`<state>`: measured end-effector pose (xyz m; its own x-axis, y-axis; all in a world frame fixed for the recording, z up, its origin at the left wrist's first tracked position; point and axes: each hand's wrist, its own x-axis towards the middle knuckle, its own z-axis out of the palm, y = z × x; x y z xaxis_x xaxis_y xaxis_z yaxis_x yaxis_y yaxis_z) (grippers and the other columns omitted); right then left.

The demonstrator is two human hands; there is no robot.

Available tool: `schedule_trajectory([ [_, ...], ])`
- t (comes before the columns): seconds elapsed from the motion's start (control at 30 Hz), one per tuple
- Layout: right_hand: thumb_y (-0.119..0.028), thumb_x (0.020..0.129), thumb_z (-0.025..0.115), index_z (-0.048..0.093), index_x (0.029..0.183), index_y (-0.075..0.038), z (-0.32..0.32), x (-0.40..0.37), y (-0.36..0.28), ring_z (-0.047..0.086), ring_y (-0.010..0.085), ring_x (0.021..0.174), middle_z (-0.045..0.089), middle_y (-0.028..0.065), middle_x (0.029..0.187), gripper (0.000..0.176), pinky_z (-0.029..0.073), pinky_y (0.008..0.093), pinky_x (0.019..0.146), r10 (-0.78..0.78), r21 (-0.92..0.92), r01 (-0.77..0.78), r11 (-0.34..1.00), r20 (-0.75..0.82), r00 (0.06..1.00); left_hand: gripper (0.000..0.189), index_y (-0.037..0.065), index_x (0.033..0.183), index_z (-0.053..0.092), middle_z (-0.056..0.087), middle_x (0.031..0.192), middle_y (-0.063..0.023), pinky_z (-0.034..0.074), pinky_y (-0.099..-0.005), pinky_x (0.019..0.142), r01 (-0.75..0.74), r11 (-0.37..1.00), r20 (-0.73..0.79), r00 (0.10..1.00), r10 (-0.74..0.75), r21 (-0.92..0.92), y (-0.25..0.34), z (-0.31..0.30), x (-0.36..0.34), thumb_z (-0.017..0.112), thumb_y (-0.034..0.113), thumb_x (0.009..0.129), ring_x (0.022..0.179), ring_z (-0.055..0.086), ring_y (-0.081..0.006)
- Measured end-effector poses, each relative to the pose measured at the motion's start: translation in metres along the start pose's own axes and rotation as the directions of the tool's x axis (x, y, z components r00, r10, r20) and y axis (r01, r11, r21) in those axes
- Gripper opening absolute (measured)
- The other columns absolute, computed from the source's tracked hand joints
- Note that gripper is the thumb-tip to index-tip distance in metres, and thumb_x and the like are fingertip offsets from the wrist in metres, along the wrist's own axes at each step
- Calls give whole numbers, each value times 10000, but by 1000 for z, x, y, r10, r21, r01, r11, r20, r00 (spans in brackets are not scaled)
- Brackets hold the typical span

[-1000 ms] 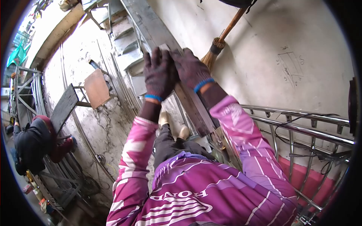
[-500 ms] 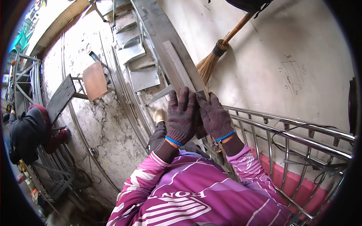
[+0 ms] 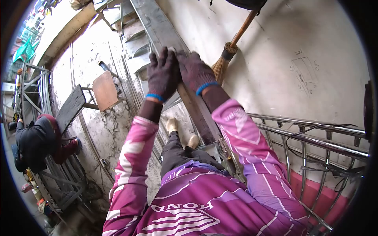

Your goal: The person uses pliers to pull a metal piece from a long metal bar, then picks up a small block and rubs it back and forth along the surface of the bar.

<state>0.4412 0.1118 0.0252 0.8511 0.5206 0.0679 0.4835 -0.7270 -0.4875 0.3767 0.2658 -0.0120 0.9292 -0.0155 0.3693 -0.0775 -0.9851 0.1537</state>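
Up against the stair beam [image 3: 155, 21], a long flat bar [image 3: 199, 114] leaned at a slant. Its lower end sat near the person's shoes [image 3: 172, 125] and its upper end lay under both gloved hands. The left hand [image 3: 162, 76] lay flat on the bar's top end, its fingers [image 3: 161, 59] stretched out and slightly spread. The right hand [image 3: 195, 70] touched it on the side toward the broom [image 3: 221, 63], its fingers also out straight along the metal. Neither hand was closed round the bar. Both pressed on its face with open palms, though whether any fingertip hooked over the far edge could not be told.

Judging from this, the work was a flat-handed press or rub along the bar. Doing it well would call for even weight from both palms, with the hands side by side so the bar did not twist or slip off the beam. The push would best run along the bar's length rather than across it. Its edges looked thin, so fingers were safest on the face and away from the rim. The lower end looked only propped, so a hard shove could shift it.

A steel railing [image 3: 315, 135] ran just beside the person on the right. Steps [image 3: 136, 29] rose beyond the beam, and another person [image 3: 35, 143] crouched well apart on the left.
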Motion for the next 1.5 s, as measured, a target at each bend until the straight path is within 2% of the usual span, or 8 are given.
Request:
schedule_trajectory([
  [0.1, -337, 1060, 546, 665, 1408, -258, -25, -91, 6, 696, 473, 1008, 597, 232, 1154, 376, 605, 555, 792, -27, 25, 26, 999, 13, 1000, 619, 15, 1474, 564, 449, 1596, -232, 422, -597, 1103, 61, 975, 2, 998, -62, -214, 61, -17, -61, 707, 232, 913, 1500, 353, -552],
  [0.2, -305, 1049, 557, 637, 1455, -255, -41, -161, 12, 701, 462, 978, 589, 232, 1178, 416, 611, 541, 781, -41, 34, 40, 999, 42, 998, 748, 13, 1563, 477, 369, 1655, -249, 294, -645, 1241, 106, 893, 13, 994, -112, -437, 117, -22, -119, 723, 266, 903, 1509, 318, -592],
  [0.3, -292, 1039, 570, 599, 1502, -259, -38, -169, 17, 703, 454, 934, 582, 226, 1185, 465, 613, 534, 768, -67, -89, 69, 994, 22, 997, 725, 22, 1560, 476, 382, 1648, -243, 352, -651, 1177, 162, 918, 146, 982, -116, -361, 124, -18, -123, 705, 254, 912, 1456, 368, -611],
  [0.47, -387, 1065, 512, 586, 1504, -318, -19, -47, -2, 719, 471, 929, 619, 274, 1207, 451, 619, 556, 802, 88, -67, -80, 995, 129, 988, 686, 51, 1576, 461, 426, 1640, -225, 429, -623, 1074, 125, 900, -51, 986, -161, -417, 34, -1, -34, 674, 244, 953, 1398, 454, -574],
  [0.63, -428, 1079, 452, 587, 1485, -322, 1, 43, -13, 695, 493, 1075, 613, 283, 1246, 440, 585, 575, 955, 35, -41, -35, 999, 23, 999, 663, 100, 1572, 483, 423, 1664, -214, 436, -655, 1084, 124, 992, 33, 992, -124, 1, -33, 23, 30, 641, 324, 969, 1416, 465, -591],
  [0.77, -438, 1082, 458, 612, 1436, -300, -7, 5, -7, 687, 492, 1083, 591, 280, 1239, 410, 575, 575, 956, 90, -7, -90, 996, 115, 989, 591, 8, 1505, 550, 405, 1661, -221, 336, -620, 1222, 117, 991, 73, 991, -112, -71, 1, 4, 3, 630, 216, 957, 1527, 353, -523],
  [1.03, -273, 1021, 609, 635, 1463, -246, -51, -174, 10, 698, 442, 937, 583, 224, 1138, 443, 596, 529, 787, -24, 7, 23, 1000, 95, 995, 739, 62, 1583, 462, 347, 1696, -206, 319, -686, 1152, 143, 936, 88, 989, -121, -322, 124, -34, -121, 709, 300, 928, 1556, 256, -554],
  [1.5, -456, 1079, 445, 629, 1398, -287, 2, 46, -13, 692, 491, 1094, 642, 267, 1240, 405, 573, 580, 952, 111, -75, -106, 992, 66, 992, 629, 87, 1570, 489, 438, 1656, -186, 385, -630, 1141, 103, 984, -96, 988, -117, -142, -34, 26, 25, 599, 346, 1007, 1465, 400, -563],
])
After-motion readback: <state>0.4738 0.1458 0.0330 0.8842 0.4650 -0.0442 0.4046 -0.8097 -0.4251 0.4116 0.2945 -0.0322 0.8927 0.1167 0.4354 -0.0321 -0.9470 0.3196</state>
